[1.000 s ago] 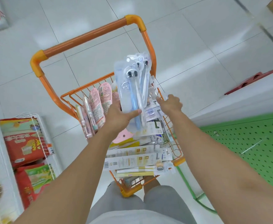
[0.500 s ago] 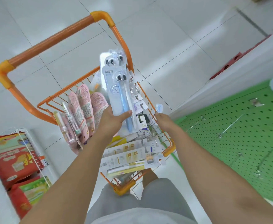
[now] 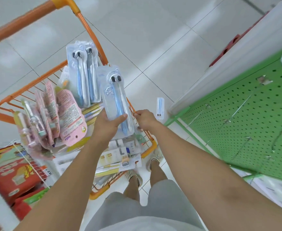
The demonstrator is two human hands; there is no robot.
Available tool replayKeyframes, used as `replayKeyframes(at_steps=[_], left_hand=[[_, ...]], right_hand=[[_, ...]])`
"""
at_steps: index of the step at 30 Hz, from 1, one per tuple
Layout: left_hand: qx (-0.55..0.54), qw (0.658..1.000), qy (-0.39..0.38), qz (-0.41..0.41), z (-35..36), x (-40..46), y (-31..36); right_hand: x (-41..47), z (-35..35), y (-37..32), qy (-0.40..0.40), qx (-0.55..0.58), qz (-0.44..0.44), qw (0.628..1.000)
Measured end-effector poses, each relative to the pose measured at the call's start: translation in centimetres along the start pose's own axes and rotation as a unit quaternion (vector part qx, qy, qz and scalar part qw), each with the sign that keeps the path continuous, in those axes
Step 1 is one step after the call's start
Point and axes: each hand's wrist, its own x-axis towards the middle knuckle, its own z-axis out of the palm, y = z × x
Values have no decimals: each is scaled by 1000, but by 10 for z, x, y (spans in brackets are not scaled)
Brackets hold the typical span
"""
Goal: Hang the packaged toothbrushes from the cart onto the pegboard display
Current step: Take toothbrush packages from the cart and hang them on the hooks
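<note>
Bright, even indoor light fills the view, and the glossy white floor tiles beyond the left hand carry soft pale glare. Shadows are faint (barely a trace under the legs). Motion blur smears the orange cart handle and the pink packets left of that hand. Wide-angle distortion bends the green pegboard near the right edge.

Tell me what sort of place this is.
Most likely a shop aisle being restocked: an orange cart piled with packaged toothbrushes, a green pegboard display with bare hooks, and a wire rack of bagged goods.
</note>
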Motion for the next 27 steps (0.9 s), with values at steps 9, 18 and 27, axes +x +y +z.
replayKeyframes(at_steps=[9,18,27], left_hand=[[-13,999,42,1,-37,5,-28],[-43,999,-3,28,33,20,-40],[-55,990,127,-34,161,149,-240]], right_hand=[[1,55,-42,-89,31,-44,995],[36,-17,60,136,288,97,943],[232,43,235,235,272,145,922]])
